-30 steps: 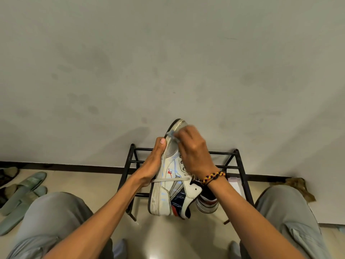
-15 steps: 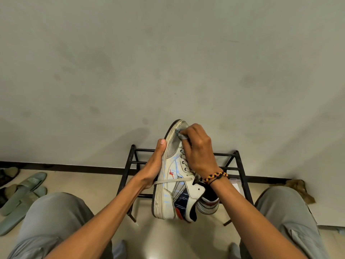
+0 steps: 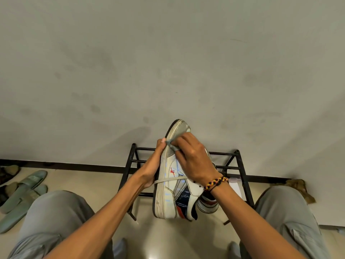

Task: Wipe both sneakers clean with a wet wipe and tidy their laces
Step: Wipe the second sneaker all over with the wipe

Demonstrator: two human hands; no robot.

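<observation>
A white sneaker [image 3: 169, 193] with navy and red panels is held up toe-first in front of the wall. My left hand [image 3: 155, 165] grips its sole side, thumb up near the toe. My right hand [image 3: 192, 159] pinches a small greyish wet wipe [image 3: 172, 143] against the grey toe panel, close to the sole edge. One white lace [image 3: 170, 180] stretches across the sneaker's side towards my left hand. Behind the heel, low and to the right, part of a second sneaker [image 3: 208, 204] shows on the rack, mostly hidden.
A black metal shoe rack [image 3: 240, 174] stands against the wall behind the sneaker. Green slippers [image 3: 22, 193] lie on the floor at the left. A brown cloth-like object [image 3: 298, 186] sits by the wall at right. My knees in grey trousers frame the bottom.
My right hand slid with the wipe from the tip of the toe down and left to the sole edge near my left thumb. The sneaker stayed held up, shifting slightly.
</observation>
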